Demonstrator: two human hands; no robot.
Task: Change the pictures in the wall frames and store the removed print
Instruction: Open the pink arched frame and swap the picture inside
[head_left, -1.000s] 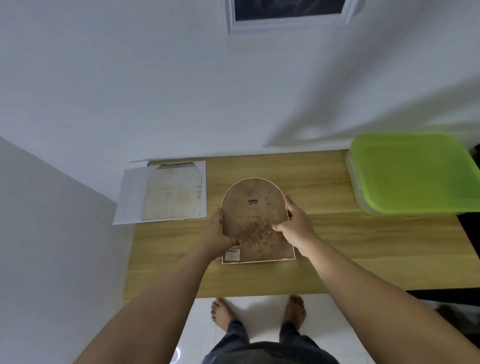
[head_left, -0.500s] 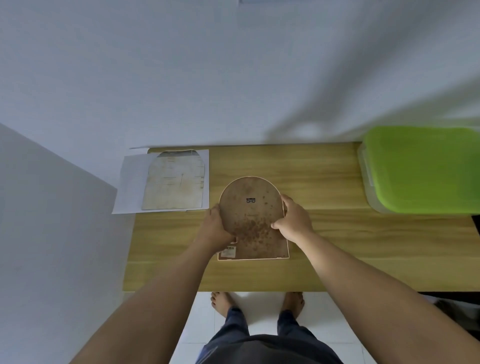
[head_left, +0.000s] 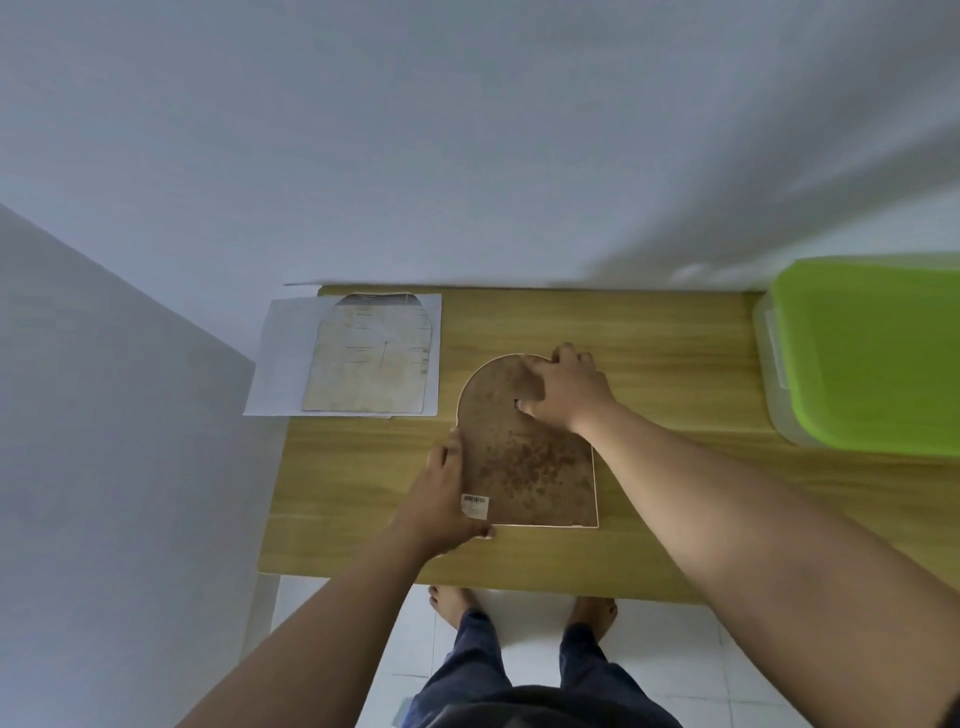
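Hands moved: right hand (head_left: 563, 392) now curls over the top of the brown arch-shaped frame back (head_left: 524, 462); left hand (head_left: 441, 506) slid down, gripping its lower-left edge. One frame, flat on the wooden bench (head_left: 649, 551). One yellowed arched print (head_left: 369, 358) on white paper (head_left: 283, 364). One green-lidded plastic box (head_left: 872, 353).

Seeing only part of green-lid box (head_left: 872, 358), rt edge; can't read label (head_left: 475, 505); can't see frame (head_left: 524, 462) rim under right hand (head_left: 563, 387).
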